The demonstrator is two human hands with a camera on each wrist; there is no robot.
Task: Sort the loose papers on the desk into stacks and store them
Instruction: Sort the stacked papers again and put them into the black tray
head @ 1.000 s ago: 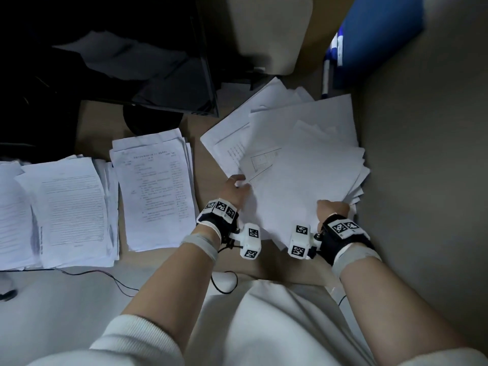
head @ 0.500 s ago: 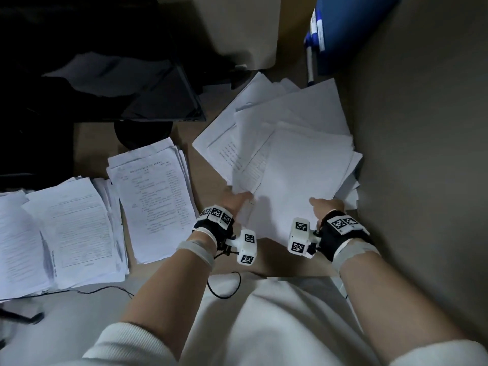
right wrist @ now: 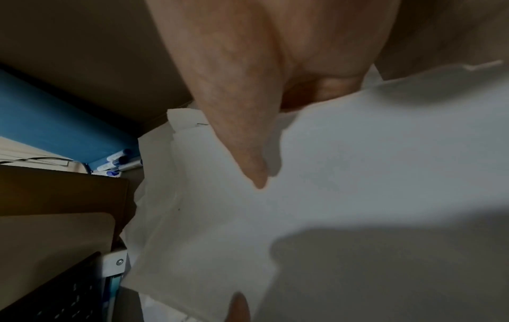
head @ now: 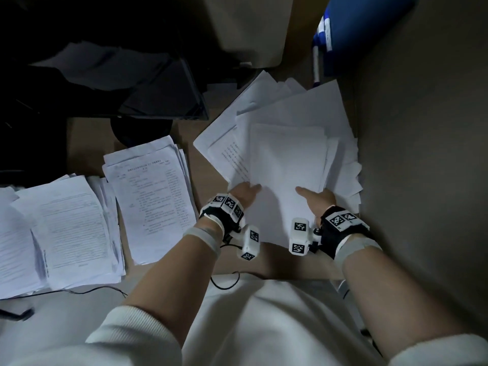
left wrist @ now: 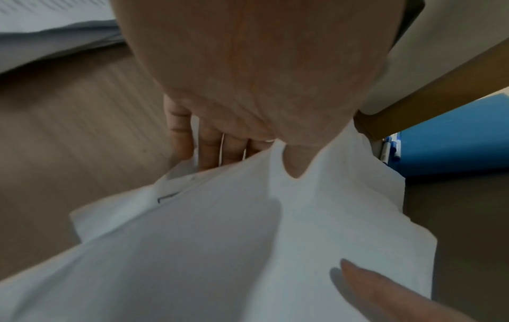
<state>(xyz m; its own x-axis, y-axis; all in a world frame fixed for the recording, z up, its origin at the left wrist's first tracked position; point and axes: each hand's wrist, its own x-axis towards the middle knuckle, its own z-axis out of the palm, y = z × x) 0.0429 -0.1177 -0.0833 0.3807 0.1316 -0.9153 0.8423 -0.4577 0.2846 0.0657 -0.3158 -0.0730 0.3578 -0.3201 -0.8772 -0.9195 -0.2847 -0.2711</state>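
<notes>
the person's white sleeves (head: 137,336) and lap fill the near side, both forearms reaching over the near edge of the desk (head: 200,170). a thin black cable (head: 92,289) trails along that near edge at the left.

just past the edge, the left hand (head: 241,194) grasps the near left side of a sheaf of blank-faced papers (head: 285,175): the thumb lies on top, and in the left wrist view the fingers (left wrist: 209,150) are tucked under the sheets, which bend up between thumb and fingers. the right hand (head: 320,198) grasps the near right side of the same sheaf, its thumb (right wrist: 242,139) pressed flat on top; its other fingers are hidden beneath the paper, so how far they curl i cannot tell. the sheaf sits on a fanned, untidy pile of loose papers (head: 340,120) spread toward the far right corner of the desk, tight against the grey partition (head: 422,154) on the right.

to the left, across a strip of bare wood, a printed stack (head: 153,196) lies near the front edge, slightly skewed. further left, touching it, is a second printed stack (head: 71,228), and a third (head: 13,239) reaches the left side of the view.

beyond the stacks stands a dark monitor (head: 148,96) on a round black base (head: 140,130), with a sheet reflected or lying dimly on its face. at the far right corner a blue folder (head: 369,30) leans against the partition, with pens (head: 316,64) beside it. a pale panel (head: 250,27) stands behind the pile.
</notes>
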